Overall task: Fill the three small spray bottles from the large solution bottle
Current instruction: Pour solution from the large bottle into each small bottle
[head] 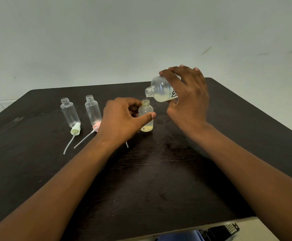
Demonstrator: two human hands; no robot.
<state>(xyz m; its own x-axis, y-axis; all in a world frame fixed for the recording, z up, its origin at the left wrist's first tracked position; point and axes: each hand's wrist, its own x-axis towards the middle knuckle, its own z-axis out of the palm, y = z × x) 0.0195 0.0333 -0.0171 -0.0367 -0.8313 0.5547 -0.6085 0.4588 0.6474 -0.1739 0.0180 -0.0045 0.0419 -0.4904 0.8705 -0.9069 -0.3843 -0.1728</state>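
The right hand (187,94) held the large solution bottle (161,89) in a closed grip, fingers curled over its top and thumb beneath, with the bottle lifted off the desk (159,180) and tipped so its open neck pointed down and toward the other hand. A little pale yellowish liquid sat in the low side of the bottle, next to the grip. Directly under that neck stood the third small spray bottle (146,117), upright on the desk, its mouth just below the large bottle's opening. A thin layer of the same pale liquid lay at its bottom.

The left hand (122,119) steadied this small bottle, the thumb pressed across its front and the fingers curled round its far side, so the grip was closed on it.

Out beyond the left grip, away from the pouring hand, two more small spray bottles stood upright and uncapped: the nearer one (93,110) just beside the back of the left hand, the farther one (69,112) next to that. At the foot of the farther bottle lay a pale green spray cap (75,129) with its dip tube trailing toward the person; a pink spray cap (96,127) lay at the foot of the nearer bottle, partly hidden behind the left wrist.
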